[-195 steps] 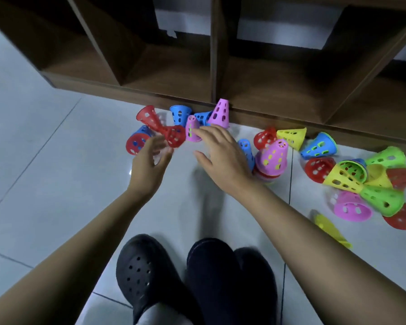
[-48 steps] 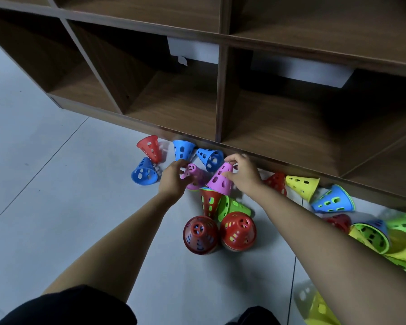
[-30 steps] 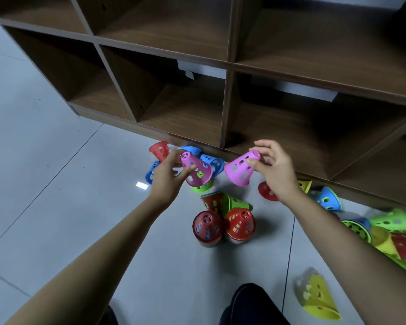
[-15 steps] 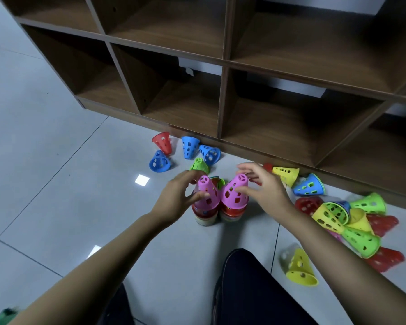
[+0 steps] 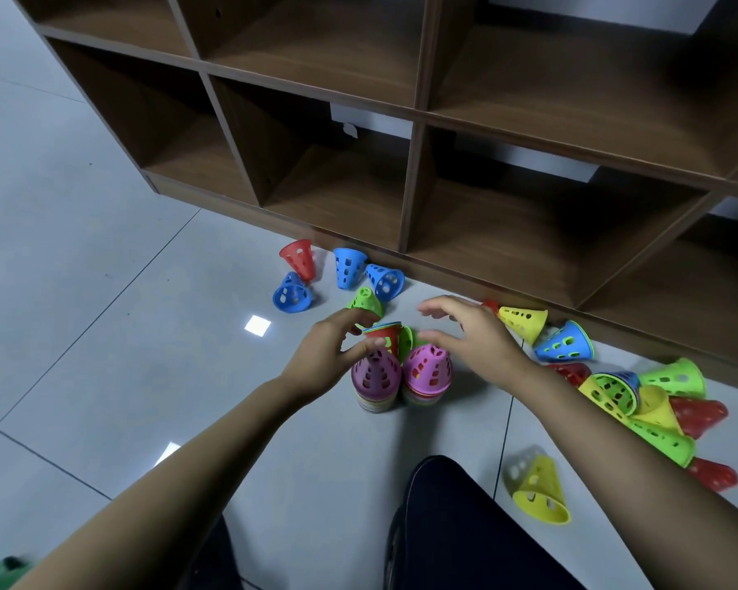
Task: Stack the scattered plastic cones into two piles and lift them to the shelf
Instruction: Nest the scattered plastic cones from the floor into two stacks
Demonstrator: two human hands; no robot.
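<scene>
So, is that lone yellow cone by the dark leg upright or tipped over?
Tipped over: the yellow cone lies on its side on the floor, wide mouth towards the camera.

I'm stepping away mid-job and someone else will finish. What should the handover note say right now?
Left hand: open, fingers curved loosely over the tip of the left pile.
Right hand: open, hovering over the right pile.
Both piles stand side by side on the floor, each topped by a pink cone.
Done: two piles begun.
Left: gather the loose cones, namely the small group by the shelf, the heap on the right and the lone yellow cone nearest the person. Then lift both piles to the shelf, which shows no cones yet.
</scene>
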